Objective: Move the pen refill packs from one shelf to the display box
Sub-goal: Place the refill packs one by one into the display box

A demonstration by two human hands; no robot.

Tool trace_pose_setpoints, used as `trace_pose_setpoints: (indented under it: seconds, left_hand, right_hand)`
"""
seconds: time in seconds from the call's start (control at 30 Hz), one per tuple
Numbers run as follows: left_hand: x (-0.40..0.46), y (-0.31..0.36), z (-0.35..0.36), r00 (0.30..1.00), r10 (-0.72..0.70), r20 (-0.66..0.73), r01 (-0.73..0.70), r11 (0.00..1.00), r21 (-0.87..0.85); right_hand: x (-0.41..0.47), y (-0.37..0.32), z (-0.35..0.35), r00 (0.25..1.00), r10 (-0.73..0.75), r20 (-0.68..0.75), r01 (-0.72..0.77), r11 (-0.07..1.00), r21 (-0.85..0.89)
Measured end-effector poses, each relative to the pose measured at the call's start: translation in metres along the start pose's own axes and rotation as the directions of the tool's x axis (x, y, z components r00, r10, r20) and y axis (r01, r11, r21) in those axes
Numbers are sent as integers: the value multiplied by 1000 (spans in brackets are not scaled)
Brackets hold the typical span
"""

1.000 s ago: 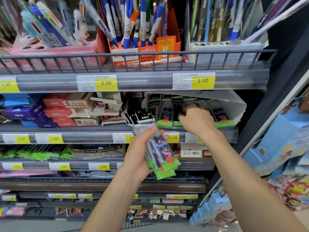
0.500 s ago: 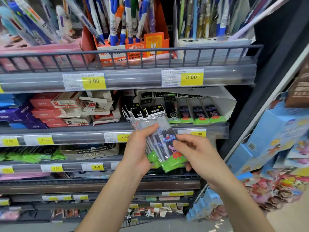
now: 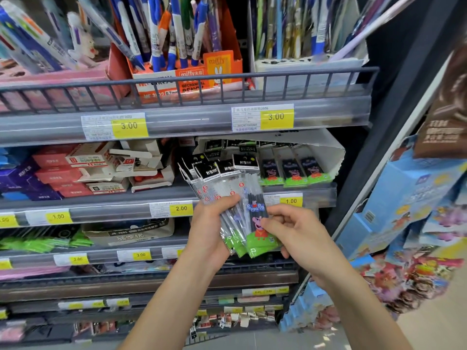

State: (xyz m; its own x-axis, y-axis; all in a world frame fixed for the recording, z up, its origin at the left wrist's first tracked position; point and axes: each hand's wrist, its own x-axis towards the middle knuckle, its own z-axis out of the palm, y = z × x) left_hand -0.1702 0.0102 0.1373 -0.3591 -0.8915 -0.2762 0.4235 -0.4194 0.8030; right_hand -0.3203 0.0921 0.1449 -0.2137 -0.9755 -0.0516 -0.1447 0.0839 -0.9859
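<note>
Fan of pen refill packs gripped in left hand, thumb across front, fingers curled behind. Front pack (cartoon pig print, green base) pinched at right edge by right hand — thumb on face, fingers beneath. Fan held at 6 o'clock of white display box on shelf — more packs standing inside box.

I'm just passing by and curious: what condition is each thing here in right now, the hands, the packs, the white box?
Left hand: grips a fanned bunch of refill packs.
Right hand: pinches the front pack of that bunch.
Display box: open at the front, partly filled, a row of packs standing upright inside.
Pencil box: open-topped, pencils standing in it.
</note>
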Motion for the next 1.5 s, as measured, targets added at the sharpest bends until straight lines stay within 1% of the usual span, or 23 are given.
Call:
trace_pose_setpoints:
  seconds: [0.1, 0.17, 0.27, 0.37, 0.4, 0.47, 0.53, 0.73, 0.87, 1.07, 1.17, 1.23, 1.27, 1.3, 1.37, 1.4, 1.43, 1.5]
  left_hand:
    - [-1, -3, 2, 999, 37, -36, -37, 999, -11]
    - [0, -5, 1, 998, 37, -56, -39, 999, -22]
    - [2, -5, -3, 997, 11, -78, -14, 999, -34]
    - [4, -1, -8, 995, 0, -102, -4, 999, -45]
    - [4, -1, -9, 995, 1, -104, -6, 999, -47]
    - [5, -1, -10, 994, -4, -111, -3, 998, -63]
    - [4, -1, -10, 993, -18, -113, 9, 997, -81]
    - [1, 0, -10, 995, -55, -89, 47, 995, -85]
    - [1, 4, -12, 995, -48, -86, 40, 995, -94]
    - [-2, 6, -10, 995, -57, -78, 46, 989, -139]
    - [-3, 8, -6, 995, -81, -58, 70, 983, -172]
    - [-3, 10, -3, 995, -94, -45, 85, 982, -171]
    - [-3, 12, -2, 994, -103, -40, 96, 982, -161]
    - [-3, 14, 0, 993, -111, -36, 104, 983, -154]
    - [-1, 19, 3, 994, -110, -28, 105, 984, -146]
    - [-1, 22, 5, 994, -105, -23, 101, 985, -137]
    - [-1, 25, 7, 995, -99, -10, 96, 987, -132]
    - [-1, 29, 13, 997, -82, 17, 83, 987, -135]
  right_hand:
    - [3, -1, -1, 999, -32, 30, 33, 999, -35]
    - [4, 1, -2, 999, -33, -4, 33, 999, -22]
    - [13, 3, -10, 989, 21, -150, -20, 1000, 8]
    - [39, 0, -30, 948, 67, -310, -75, 997, -11]
    - [49, -3, -37, 932, 58, -359, -81, 995, -49]
    - [70, -11, -49, 904, 4, -428, -100, 974, -202]
    - [87, -20, -51, 890, -33, -455, -139, 930, -339]
    - [116, -32, -32, 909, -18, -415, -225, 820, -527]
    - [123, -31, -27, 926, -23, -378, -252, 706, -661]
    - [123, -31, -28, 958, -60, -282, -187, 616, -765]
    - [115, -35, -30, 957, -84, -277, -175, 596, -784]
    - [103, -36, -28, 932, -196, -303, -121, 621, -775]
    - [93, -38, -25, 922, -246, -298, -68, 656, -752]
    - [81, -39, -21, 926, -261, -272, -3, 716, -698]
    - [54, -42, -9, 971, -196, -140, 105, 867, -488]
    - [41, -41, -2, 985, -158, -64, 121, 914, -388]
    - [30, -39, 3, 990, -141, -7, 131, 935, -331]
    - [15, -31, 9, 988, -144, 47, 151, 943, -295]
